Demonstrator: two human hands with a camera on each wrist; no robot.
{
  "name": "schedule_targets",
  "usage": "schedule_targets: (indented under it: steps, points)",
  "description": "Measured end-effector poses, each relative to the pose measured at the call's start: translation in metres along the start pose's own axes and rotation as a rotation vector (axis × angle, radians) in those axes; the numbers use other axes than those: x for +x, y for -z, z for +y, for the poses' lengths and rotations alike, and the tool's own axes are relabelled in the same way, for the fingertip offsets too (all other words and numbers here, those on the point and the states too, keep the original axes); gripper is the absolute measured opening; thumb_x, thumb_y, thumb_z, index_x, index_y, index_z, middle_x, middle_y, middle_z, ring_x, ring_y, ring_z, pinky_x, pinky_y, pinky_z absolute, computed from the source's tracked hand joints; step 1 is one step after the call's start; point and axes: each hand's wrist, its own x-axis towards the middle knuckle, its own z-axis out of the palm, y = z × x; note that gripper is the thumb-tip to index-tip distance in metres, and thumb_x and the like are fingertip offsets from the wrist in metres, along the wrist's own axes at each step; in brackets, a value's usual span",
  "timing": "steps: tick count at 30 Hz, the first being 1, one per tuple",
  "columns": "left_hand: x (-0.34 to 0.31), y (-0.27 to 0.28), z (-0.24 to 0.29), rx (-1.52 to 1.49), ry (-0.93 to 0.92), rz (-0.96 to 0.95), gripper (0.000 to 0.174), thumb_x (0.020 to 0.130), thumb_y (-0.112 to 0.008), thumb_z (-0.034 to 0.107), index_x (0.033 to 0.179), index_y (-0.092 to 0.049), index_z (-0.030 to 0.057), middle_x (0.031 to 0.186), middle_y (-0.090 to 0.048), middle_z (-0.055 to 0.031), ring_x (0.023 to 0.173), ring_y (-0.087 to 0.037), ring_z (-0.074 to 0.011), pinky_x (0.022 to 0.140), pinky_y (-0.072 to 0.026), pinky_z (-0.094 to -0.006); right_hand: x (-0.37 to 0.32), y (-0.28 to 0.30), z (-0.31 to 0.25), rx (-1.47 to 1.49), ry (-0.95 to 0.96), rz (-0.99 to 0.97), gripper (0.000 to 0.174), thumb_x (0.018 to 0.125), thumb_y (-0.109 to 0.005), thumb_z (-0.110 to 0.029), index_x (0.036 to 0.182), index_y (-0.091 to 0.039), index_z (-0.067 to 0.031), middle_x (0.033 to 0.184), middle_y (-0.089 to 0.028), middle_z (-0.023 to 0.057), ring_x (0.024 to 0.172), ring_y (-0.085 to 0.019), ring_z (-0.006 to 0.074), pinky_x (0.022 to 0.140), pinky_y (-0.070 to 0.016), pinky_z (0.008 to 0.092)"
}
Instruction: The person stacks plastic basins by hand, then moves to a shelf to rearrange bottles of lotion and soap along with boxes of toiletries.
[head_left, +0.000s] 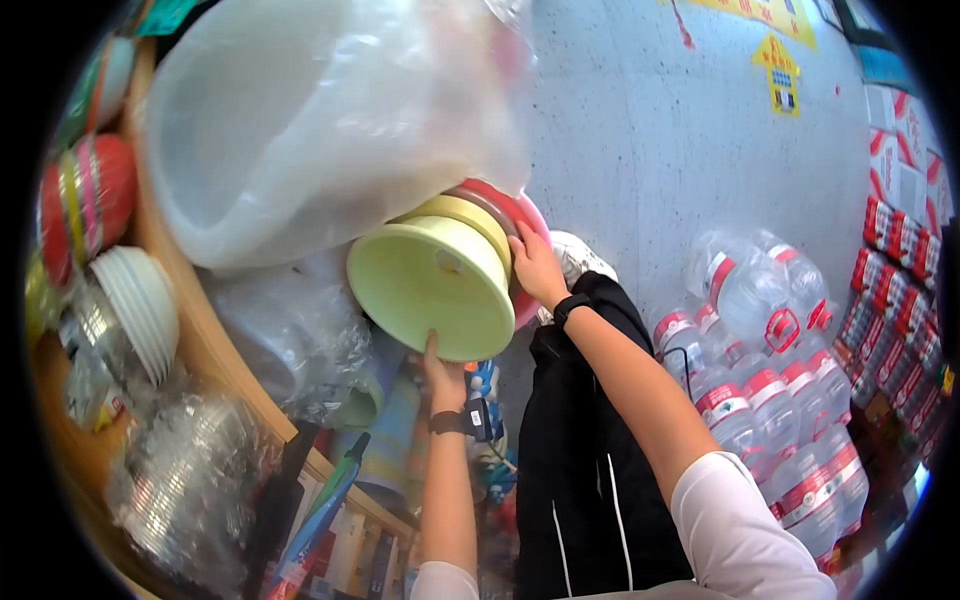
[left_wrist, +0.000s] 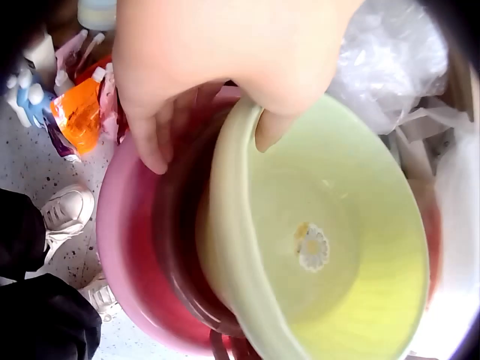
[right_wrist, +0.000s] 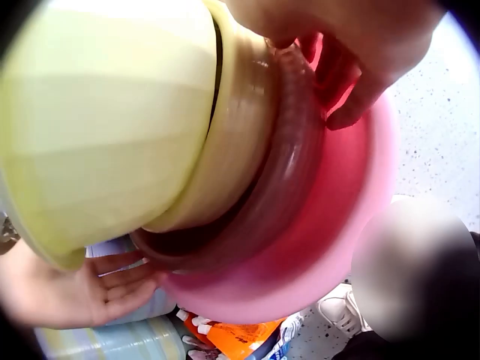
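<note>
A pale green basin (head_left: 425, 290) with a small flower mark inside tilts at the front of a loose nest of plastic basins. Behind it come a yellowish basin (right_wrist: 240, 142), a brownish-red basin (right_wrist: 294, 161) and a larger pink basin (left_wrist: 124, 247). My left hand (head_left: 442, 382) pinches the pale green rim from below, thumb inside the bowl and fingers behind the wall. At the stack's upper right, my right hand (head_left: 538, 268) grips the brownish-red basin's rim, fingers curled down inside the pink one.
A big basin wrapped in clear plastic (head_left: 300, 130) looms above. Wooden shelving (head_left: 215, 310) with wrapped bowls (head_left: 140, 305) runs along the left. Large water bottles (head_left: 765, 390) stand on the floor at right, beside stacked cartons (head_left: 900, 160). Orange pouches (left_wrist: 79, 112) lie below the stack.
</note>
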Motion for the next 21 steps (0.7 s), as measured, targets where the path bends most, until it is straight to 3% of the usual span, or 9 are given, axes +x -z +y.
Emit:
schedule_targets:
  steps: [1, 3, 5, 9, 12, 16, 20, 21]
  points:
    - [-0.004, -0.005, 0.003, 0.016, 0.012, -0.001, 0.056, 0.099, -0.065, 0.04, 0.143, -0.051, 0.0066, 0.137, -0.058, -0.0104, 0.129, -0.055, -0.0275, 0.109, -0.0437, -0.0448, -0.001, 0.008, -0.004, 0.022, -0.032, 0.002, 0.053, 0.104, -0.05, -0.031, 0.142, -0.05, 0.0057, 0.136, -0.059, 0.0298, 0.131, -0.052, 0.0426, 0.111, -0.0406, 0.0447]
    - [-0.005, 0.0, 0.006, -0.035, 0.099, -0.23, 0.048, 0.1, -0.063, 0.03, 0.14, -0.052, 0.0049, 0.134, -0.06, -0.0107, 0.127, -0.056, -0.0287, 0.108, -0.0446, -0.0463, -0.008, 0.01, -0.001, 0.028, -0.048, -0.029, 0.053, 0.104, -0.051, -0.032, 0.142, -0.05, 0.0054, 0.132, -0.06, 0.0301, 0.128, -0.053, 0.0433, 0.11, -0.0411, 0.0456]
    - [0.001, 0.001, 0.005, -0.067, 0.093, -0.181, 0.046, 0.099, -0.062, 0.026, 0.139, -0.053, 0.0043, 0.133, -0.061, -0.0109, 0.126, -0.057, -0.0291, 0.108, -0.0451, -0.0466, -0.013, 0.009, 0.006, -0.023, 0.03, -0.053, 0.056, 0.103, -0.052, -0.032, 0.145, -0.048, 0.0038, 0.119, -0.062, 0.0298, 0.114, -0.058, 0.0459, 0.1, -0.0461, 0.0486]
    - [0.022, 0.017, 0.007, 0.013, 0.045, -0.141, 0.04, 0.098, -0.061, 0.022, 0.134, -0.057, 0.0032, 0.129, -0.064, -0.0113, 0.122, -0.06, -0.0289, 0.105, -0.0467, -0.0459, -0.038, 0.007, 0.006, -0.156, 0.014, -0.026, 0.056, 0.104, -0.048, -0.029, 0.151, -0.041, 0.0014, 0.114, -0.06, 0.0289, 0.103, -0.062, 0.0477, 0.089, -0.0515, 0.0503]
    - [0.013, 0.016, 0.011, 0.095, 0.063, -0.117, 0.04, 0.097, -0.062, 0.023, 0.132, -0.059, 0.0033, 0.127, -0.065, -0.0105, 0.121, -0.061, -0.0278, 0.103, -0.0476, -0.0448, -0.052, 0.012, 0.008, -0.11, -0.009, 0.052, 0.057, 0.105, -0.047, -0.029, 0.151, -0.04, 0.0021, 0.116, -0.06, 0.0289, 0.104, -0.061, 0.0482, 0.092, -0.0505, 0.0505]
    - [0.016, 0.019, 0.005, 0.184, 0.079, -0.054, 0.038, 0.096, -0.063, 0.024, 0.128, -0.062, 0.0053, 0.124, -0.066, -0.0085, 0.118, -0.061, -0.0258, 0.1, -0.0484, -0.0422, -0.054, 0.02, 0.014, -0.054, -0.046, 0.0, 0.057, 0.105, -0.048, -0.029, 0.151, -0.04, 0.0038, 0.131, -0.059, 0.0328, 0.118, -0.06, 0.0459, 0.098, -0.0487, 0.0485]
    - [0.008, 0.01, -0.003, 0.144, 0.163, -0.03, 0.03, 0.093, -0.066, 0.026, 0.119, -0.064, 0.0104, 0.109, -0.068, -0.003, 0.098, -0.065, -0.0203, 0.074, -0.0487, -0.0347, -0.048, 0.029, 0.009, -0.052, -0.317, -0.001, 0.041, 0.103, -0.052, -0.024, 0.137, -0.06, -0.0017, 0.112, -0.069, 0.0306, 0.104, -0.067, 0.0475, 0.094, -0.0528, 0.0478]
    - [0.004, 0.006, -0.005, 0.131, 0.147, -0.041, 0.028, 0.092, -0.067, 0.027, 0.115, -0.065, 0.0119, 0.104, -0.068, -0.0011, 0.091, -0.065, -0.0182, 0.064, -0.0463, -0.0325, -0.047, 0.027, 0.002, -0.027, -0.273, 0.157, 0.031, 0.1, -0.059, -0.018, 0.124, -0.069, -0.0026, 0.105, -0.073, 0.0265, 0.097, -0.071, 0.0429, 0.088, -0.0563, 0.0448]
